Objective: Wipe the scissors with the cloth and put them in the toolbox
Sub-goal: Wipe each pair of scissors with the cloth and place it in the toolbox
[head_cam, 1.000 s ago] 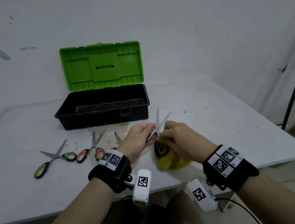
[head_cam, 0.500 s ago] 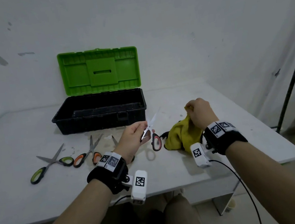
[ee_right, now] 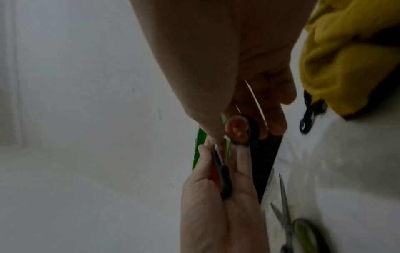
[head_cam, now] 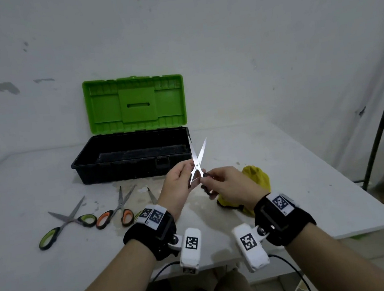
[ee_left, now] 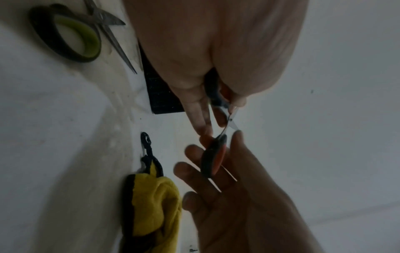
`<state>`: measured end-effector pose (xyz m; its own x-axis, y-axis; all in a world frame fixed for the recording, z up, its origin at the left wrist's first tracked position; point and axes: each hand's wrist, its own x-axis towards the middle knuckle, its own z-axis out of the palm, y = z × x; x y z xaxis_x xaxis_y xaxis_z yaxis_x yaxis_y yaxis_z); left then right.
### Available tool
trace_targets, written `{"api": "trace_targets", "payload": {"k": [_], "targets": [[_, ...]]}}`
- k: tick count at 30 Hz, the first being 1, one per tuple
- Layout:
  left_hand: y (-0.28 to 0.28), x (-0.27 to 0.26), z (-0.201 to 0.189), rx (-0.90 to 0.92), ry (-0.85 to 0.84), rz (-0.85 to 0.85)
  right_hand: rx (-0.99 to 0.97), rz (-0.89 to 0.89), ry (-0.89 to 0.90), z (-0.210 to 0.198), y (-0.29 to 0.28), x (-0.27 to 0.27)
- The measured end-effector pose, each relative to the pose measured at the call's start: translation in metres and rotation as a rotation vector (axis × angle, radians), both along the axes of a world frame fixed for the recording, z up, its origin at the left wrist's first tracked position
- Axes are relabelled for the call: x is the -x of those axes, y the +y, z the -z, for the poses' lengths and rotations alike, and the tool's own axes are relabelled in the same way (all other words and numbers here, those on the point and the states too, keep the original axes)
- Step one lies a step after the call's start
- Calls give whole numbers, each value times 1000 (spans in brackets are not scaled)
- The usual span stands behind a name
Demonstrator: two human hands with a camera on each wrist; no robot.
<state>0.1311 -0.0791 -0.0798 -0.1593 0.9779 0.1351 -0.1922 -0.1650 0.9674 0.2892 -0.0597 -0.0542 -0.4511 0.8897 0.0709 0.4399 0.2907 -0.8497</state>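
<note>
Both hands hold up a pair of scissors (head_cam: 197, 161) with red-and-black handles, its blades spread in a V pointing up, just in front of the toolbox's right corner. My left hand (head_cam: 189, 171) grips one handle (ee_right: 224, 178) in its palm. My right hand (head_cam: 205, 180) pinches the other handle (ee_left: 213, 159) with thumb and fingers. The yellow cloth (head_cam: 259, 180) lies crumpled on the table behind my right hand, held by neither hand. The black toolbox (head_cam: 107, 172) stands open with its green lid (head_cam: 135, 104) upright.
Green-handled scissors (head_cam: 67, 221) and orange-handled scissors (head_cam: 115, 211) lie on the white table (head_cam: 32, 273) left of my left wrist. A third pair (head_cam: 152, 195) is mostly hidden behind that wrist. A dark pole (head_cam: 383, 117) leans at the right.
My right hand pulled the cloth off to the right, left it on the table, and came back to a handle. The scissors now stand higher with blades spread.
</note>
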Motion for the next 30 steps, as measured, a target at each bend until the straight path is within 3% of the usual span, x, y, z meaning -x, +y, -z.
{"api": "trace_targets", "payload": {"k": [5, 11, 23, 26, 30], "targets": [[-3, 14, -2, 7, 54, -60, 82, 1, 229, -7, -2, 7], [-12, 49, -5, 46, 266, -86, 145, 73, 339, -9, 9, 15], [-17, 62, -10, 82, 127, -132, 135, 181, 416, -1, 3, 65], [-17, 68, -10, 76, 80, -152, 62, 218, 350, -1, 6, 73], [-10, 83, -21, 80, 65, -185, -214, 287, 206, -10, 11, 91]]}}
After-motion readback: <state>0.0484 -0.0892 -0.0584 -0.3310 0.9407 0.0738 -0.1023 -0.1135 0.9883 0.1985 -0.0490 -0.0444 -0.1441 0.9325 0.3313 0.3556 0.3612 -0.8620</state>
